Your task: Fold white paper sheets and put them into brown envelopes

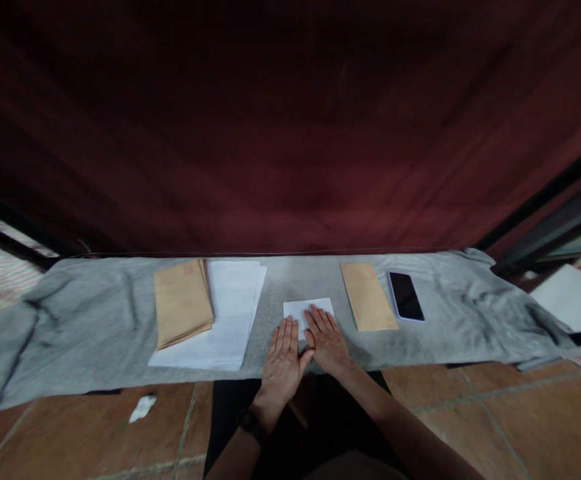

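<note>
A small white piece of paper (294,309), seemingly folded, lies on the grey cloth in front of me. My left hand (284,360) rests flat with its fingers stretched over the paper's lower left part. Across its right side lies my right hand (326,340), palm down and fingers extended. The thumbs meet near the paper's lower edge, and both hands hide much of it. Just right of my right hand is a single brown envelope (369,297).
Grey cloth (105,320) covers the narrow table. On the left, a stack of brown envelopes (183,300) overlaps white paper sheets (233,313). A phone (407,297) lies beyond the single envelope. Dark red fabric (290,167) hangs behind. A white scrap (143,408) is on the tiled floor.
</note>
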Motion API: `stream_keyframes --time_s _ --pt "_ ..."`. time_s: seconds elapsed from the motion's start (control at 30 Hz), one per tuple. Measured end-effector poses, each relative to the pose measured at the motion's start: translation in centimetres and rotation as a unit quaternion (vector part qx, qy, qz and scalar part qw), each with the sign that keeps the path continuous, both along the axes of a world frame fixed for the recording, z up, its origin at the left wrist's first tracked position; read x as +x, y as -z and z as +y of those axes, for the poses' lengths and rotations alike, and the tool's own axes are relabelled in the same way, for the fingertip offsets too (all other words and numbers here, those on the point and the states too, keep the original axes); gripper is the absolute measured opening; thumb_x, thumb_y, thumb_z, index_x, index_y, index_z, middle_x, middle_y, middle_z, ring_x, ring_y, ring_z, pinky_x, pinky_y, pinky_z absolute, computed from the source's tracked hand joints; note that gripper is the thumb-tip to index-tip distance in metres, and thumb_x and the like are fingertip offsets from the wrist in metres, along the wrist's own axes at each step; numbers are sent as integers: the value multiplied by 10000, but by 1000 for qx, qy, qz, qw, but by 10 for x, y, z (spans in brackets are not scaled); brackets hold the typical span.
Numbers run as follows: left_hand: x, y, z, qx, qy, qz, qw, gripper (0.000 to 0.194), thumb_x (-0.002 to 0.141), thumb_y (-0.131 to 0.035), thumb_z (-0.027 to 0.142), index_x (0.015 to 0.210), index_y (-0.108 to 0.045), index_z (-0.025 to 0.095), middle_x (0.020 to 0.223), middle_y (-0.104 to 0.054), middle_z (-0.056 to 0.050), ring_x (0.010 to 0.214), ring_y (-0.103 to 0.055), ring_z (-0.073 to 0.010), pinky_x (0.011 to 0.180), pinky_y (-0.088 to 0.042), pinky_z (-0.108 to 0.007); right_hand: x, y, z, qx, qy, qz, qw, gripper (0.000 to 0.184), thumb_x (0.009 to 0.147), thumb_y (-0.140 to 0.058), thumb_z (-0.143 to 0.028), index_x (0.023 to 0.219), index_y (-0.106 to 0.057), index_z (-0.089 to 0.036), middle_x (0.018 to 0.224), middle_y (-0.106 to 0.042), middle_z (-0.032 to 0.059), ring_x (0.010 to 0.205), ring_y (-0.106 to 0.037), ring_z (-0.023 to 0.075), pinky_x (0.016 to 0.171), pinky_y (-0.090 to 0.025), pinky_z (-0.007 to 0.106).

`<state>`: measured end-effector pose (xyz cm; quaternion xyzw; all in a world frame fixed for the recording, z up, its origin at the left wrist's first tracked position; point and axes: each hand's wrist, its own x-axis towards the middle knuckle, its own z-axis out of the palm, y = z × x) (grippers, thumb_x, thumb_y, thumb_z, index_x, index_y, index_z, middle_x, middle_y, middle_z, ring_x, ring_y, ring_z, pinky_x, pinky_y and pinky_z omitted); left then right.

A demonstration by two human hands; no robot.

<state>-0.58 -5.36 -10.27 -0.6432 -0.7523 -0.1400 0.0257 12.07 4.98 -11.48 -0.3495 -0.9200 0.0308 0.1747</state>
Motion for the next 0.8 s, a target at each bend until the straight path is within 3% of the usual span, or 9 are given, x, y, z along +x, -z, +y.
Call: stream_keyframes --time_s 0.27,0.5,0.67,0.8 --pt "-6 -5 -9 -13 4 31 999 778 965 -425 561 1557 -256 85 1599 -341 -193 1508 -258 -285 1210 -302 -474 31 4 -1 31 24 -8 999 548 1041 -366 -299 1543 -336 -82 1577 -374 148 1466 -341 268 1193 -282 488" --pt "-3 -2 -8 -23 1 74 997 852 946 -473 563 1560 -211 34 1613 -291 -211 1520 -208 -302 1228 -267 -469 54 12 -2 62 27 -3 998 602 1058 -354 -375 1561 -274 -55 1558 -396 200 1426 -406 291 1151 -358 470" --pt "0 -3 -8 -25 -5 72 997 870 951 -449 572 1574 -148 43 1619 -274 -207 1525 -189 -294 1230 -267 -474 47 8 -9 61 55 12 997 603 1063 -314 -357 1582 -219 -65 1571 -368 204 1440 -381 312 1145 -359 503" --pt "-1 -6 -8 -29 4 74 997 819 962 -442 548 1554 -225 25 1610 -295 -211 1517 -217 -297 1228 -273 -462 37 -3 -17 33 -14 -20 999 540 1062 -319 -316 1571 -295 -137 1605 -331 123 1476 -322 257 1196 -285 479"
